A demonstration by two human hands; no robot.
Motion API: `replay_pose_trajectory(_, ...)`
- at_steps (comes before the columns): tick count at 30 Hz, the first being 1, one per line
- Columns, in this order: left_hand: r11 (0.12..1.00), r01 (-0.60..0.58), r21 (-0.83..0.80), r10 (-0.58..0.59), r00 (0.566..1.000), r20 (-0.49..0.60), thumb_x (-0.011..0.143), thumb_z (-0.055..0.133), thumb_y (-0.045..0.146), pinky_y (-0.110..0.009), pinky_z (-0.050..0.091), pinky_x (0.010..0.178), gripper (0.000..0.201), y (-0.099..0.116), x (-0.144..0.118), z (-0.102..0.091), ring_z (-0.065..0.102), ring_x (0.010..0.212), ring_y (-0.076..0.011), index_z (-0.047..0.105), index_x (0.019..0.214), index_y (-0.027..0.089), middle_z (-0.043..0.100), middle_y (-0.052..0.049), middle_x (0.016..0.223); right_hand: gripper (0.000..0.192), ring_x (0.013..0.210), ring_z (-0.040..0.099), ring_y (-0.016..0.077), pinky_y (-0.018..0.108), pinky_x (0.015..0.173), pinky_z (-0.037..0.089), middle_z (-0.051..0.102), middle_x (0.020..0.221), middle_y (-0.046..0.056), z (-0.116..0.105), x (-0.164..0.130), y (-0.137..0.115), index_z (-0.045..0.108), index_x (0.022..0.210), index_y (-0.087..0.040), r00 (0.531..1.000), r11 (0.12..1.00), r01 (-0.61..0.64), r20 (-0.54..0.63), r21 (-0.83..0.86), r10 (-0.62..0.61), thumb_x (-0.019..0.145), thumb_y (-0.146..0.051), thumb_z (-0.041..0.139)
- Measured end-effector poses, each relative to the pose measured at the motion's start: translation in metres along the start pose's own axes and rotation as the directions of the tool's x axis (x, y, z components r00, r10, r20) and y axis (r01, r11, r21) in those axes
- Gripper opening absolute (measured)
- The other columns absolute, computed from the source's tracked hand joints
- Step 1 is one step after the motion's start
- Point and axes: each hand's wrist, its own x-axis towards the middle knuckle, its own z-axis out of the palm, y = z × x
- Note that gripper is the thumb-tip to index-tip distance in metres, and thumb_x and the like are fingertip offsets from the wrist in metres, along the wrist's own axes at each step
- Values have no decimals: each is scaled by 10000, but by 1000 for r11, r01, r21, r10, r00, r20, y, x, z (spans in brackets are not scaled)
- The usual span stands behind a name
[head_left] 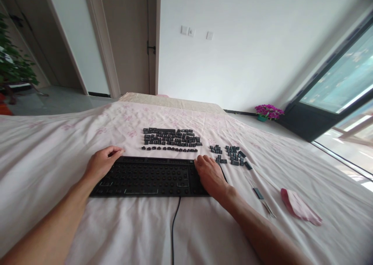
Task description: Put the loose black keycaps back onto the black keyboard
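A black keyboard (150, 177) lies flat on a bed covered with a pale floral sheet (58, 148), its keys already stripped off so the bare switch posts show. The left hand (100, 164) rests on the keyboard's far left corner, fingers loosely curled over the edge; the right hand (210, 175) lies flat on the right end, fingers spread and gripping nothing. Both seem to be steadying or squaring the board rather than lifting it.

Beyond it the keycaps (171, 138) sit in tidy rows, with a smaller cluster of caps (231, 155) off to the right. A thin metal tool (264, 201) (probably a puller or tweezers, too slim to be sure) and a pink cloth (300, 208) lie near the right forearm. The cable (174, 226) trails toward the camera.

Judging by this, the caps are off and the bare board is in hand. A next move would likely call for reaching to the cloth or a cap, with one hand left pressing the board down.
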Motion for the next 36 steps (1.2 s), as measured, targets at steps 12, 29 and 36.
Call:
replay_pose_trajectory(12,1000,4,7,-4,1000,-11,773,537,571,-246,474,755,385,-1,2,2,678,869,-215,714,933,269,752,12,965,478,954,524,194,289,871,396,639,1087,59,11,-9,11,608,1251,-229,981,967,-44,-174,252,90,868,-47,388)
replay_pose_trajectory(29,1000,9,-21,-9,1000,-5,766,539,583,-252,470,784,391,0,0,1,675,890,-222,706,933,272,749,6,976,511,977,534,186,313,855,406,636,1102,39,17,-6,10,681,1144,-289,978,947,22,-203,321,46,794,-14,429)
replay_pose_trajectory(36,1000,14,-12,-14,1000,17,771,528,586,-270,465,831,415,3,-1,-2,670,917,-241,696,960,256,748,-13,993,515,968,555,172,304,905,419,660,1102,39,20,-10,13,688,1143,-234,959,884,-21,-241,467,150,794,-7,383)
